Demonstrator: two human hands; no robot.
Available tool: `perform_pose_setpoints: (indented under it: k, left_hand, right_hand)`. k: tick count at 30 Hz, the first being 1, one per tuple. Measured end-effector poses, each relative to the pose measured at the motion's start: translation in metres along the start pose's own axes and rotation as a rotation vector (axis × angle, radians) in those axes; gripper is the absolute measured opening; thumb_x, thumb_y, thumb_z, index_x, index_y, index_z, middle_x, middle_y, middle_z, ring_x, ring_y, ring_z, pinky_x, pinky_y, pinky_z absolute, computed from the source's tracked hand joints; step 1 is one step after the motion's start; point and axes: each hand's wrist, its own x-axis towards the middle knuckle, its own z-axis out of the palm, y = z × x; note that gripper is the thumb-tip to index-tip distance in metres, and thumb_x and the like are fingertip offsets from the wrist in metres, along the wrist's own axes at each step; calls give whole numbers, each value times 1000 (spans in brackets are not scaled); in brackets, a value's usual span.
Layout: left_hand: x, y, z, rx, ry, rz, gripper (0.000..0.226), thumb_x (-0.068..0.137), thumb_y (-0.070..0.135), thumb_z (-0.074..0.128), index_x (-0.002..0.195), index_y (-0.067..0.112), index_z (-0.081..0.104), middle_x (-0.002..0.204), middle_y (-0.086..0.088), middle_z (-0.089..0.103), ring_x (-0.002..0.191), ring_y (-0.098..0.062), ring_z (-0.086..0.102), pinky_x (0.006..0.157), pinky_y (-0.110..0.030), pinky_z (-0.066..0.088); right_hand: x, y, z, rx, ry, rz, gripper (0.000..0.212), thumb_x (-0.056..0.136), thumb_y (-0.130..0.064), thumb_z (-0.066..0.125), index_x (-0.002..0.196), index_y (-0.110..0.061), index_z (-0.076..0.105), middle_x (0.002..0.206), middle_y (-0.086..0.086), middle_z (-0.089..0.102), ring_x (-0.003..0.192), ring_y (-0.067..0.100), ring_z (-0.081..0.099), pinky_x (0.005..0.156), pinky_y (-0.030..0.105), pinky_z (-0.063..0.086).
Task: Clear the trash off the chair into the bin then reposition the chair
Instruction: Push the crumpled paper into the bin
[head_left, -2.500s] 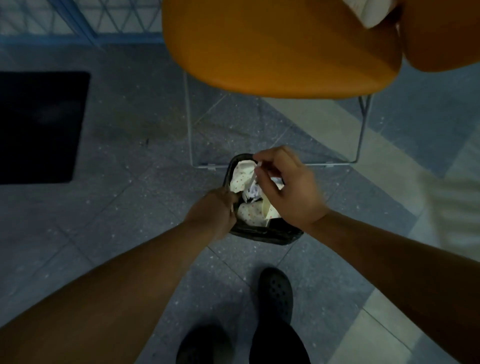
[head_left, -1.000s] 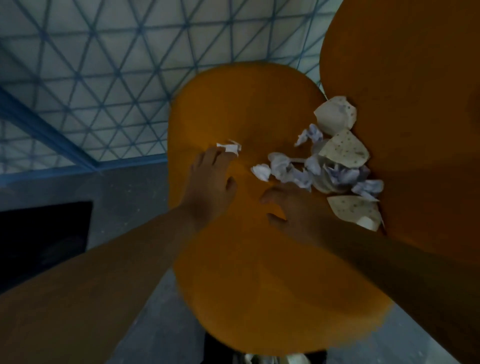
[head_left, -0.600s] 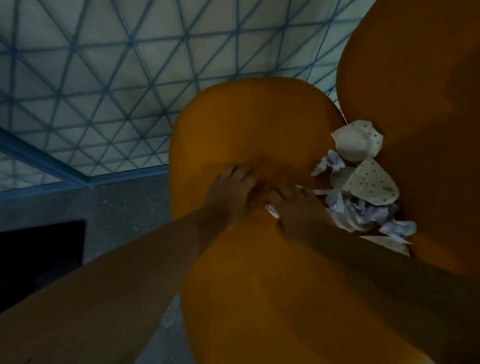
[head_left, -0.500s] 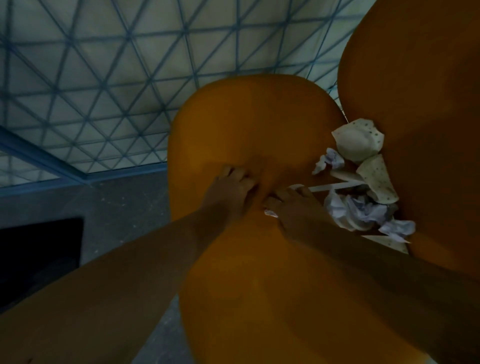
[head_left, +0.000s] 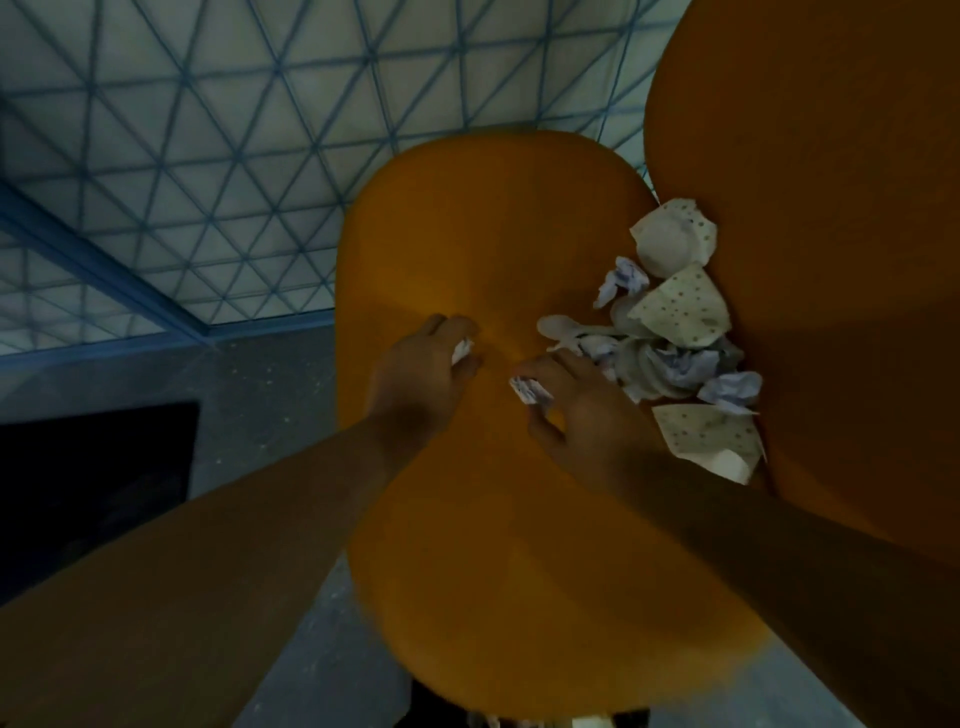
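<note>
The orange chair seat (head_left: 483, 545) fills the middle of the head view, with its backrest (head_left: 810, 218) at the right. A pile of trash (head_left: 675, 343) lies where seat meets backrest: crumpled paper, dotted napkins and a white plastic spoon (head_left: 558, 328). My left hand (head_left: 423, 376) hovers over the seat centre, its fingers curled round a small crumpled paper scrap (head_left: 461, 351). My right hand (head_left: 582, 410) sits just left of the pile and pinches another paper scrap (head_left: 529, 389). A sliver of the bin (head_left: 524, 719) shows under the seat's front edge.
Grey speckled floor (head_left: 260, 384) lies left of the chair. A wall with a blue triangular grid (head_left: 234, 145) stands behind it. A dark mat (head_left: 93, 483) covers the floor at the far left.
I came up from the bin to the chair. Both hands reached onto the seat and each picked up a paper scrap; the right hand raked trash leftward and a spoon now shows.
</note>
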Motion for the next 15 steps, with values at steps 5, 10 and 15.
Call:
perform_pose_setpoints:
  k: [5,10,15]
  left_hand:
    - [-71,44,5,-135,132,-51,32,92,23,65,123,16,63,128,-9,58,108,-22,55,81,-2,32]
    - [-147,84,22,-215,192,-106,44,91,25,66,133,24,53,136,-4,50,114,-17,55,90,-10,44]
    - [-217,108,42,-168,269,-88,40,98,11,52,138,13,49,136,-14,50,85,-22,51,74,-4,33]
  right_hand:
    - [-75,-7,-7,201,52,-13,36,90,-7,61,125,-10,54,124,13,49,101,21,51,76,26,41]
    - [-149,-10,-9,349,-69,-12,44,96,-22,55,137,-21,39,129,2,47,100,4,48,76,12,36]
    - [-218,-15,3,360,-113,-47,44,95,-22,56,134,-16,39,118,2,51,94,6,50,75,30,46]
